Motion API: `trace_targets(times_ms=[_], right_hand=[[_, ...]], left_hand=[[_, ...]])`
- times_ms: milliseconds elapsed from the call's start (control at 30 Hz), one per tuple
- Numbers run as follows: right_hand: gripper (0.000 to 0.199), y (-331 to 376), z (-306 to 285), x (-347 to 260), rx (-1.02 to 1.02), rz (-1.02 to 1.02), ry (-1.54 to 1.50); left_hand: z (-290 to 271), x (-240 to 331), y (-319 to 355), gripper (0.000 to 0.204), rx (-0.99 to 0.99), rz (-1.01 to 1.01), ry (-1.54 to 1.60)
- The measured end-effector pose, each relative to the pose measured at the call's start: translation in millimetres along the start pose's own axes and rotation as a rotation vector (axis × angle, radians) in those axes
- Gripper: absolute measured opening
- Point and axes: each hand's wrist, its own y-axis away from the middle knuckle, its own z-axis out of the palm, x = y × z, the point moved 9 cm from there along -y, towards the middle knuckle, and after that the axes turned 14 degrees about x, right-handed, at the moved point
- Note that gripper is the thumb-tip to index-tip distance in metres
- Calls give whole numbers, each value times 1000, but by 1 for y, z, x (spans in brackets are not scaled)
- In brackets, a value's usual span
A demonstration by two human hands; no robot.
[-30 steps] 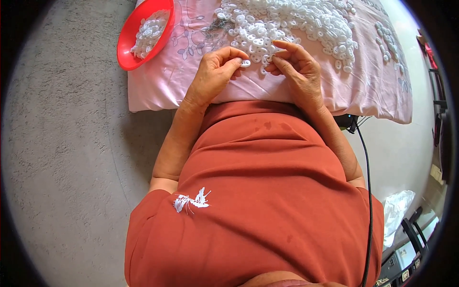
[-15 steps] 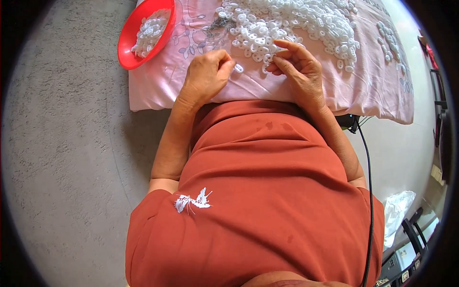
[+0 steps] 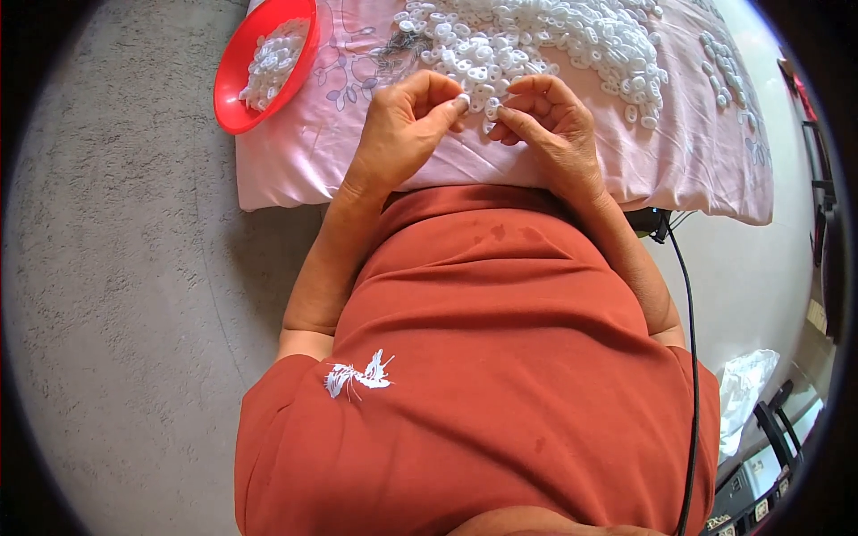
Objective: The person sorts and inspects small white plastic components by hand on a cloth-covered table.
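Note:
My left hand (image 3: 400,132) is pinched at the near edge of the pile, thumb against forefinger. A small white oval plastic piece (image 3: 463,98) shows between those fingertips, partly covered. Facing it, my right hand (image 3: 556,129) is closed too, its thumb and fingers meeting on another white oval piece with holes (image 3: 492,108). The two pieces are a short gap apart. Just beyond both hands lies a large heap of the same white pieces (image 3: 581,36), spread over a pink patterned cloth (image 3: 295,170).
A red bowl (image 3: 234,85) holding more white pieces tilts at the cloth's left edge. Several pieces (image 3: 726,71) lie in a separate group at the right. A black cable (image 3: 693,357) runs down my right side. A white plastic bag (image 3: 746,389) sits on the floor.
My left hand has moved right and slightly up, toward my right hand. The loose piece beside it on the cloth is no longer there; one now shows in its fingertips. My right hand barely shifted.

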Motion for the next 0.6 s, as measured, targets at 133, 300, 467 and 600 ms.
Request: trace_targets(times_ms=[133, 300, 467, 600], right_hand=[[17, -1, 1, 3, -39, 19, -22], [13, 0, 3, 4, -77, 29, -35], [12, 1, 3, 4, -79, 41, -24], [12, 1, 3, 5, -83, 43, -29]], left_hand=[[6, 5, 0, 19, 3, -187, 254], [13, 2, -1, 20, -2, -210, 386], [14, 0, -1, 21, -19, -218, 378], [16, -3, 0, 22, -30, -238, 376]])
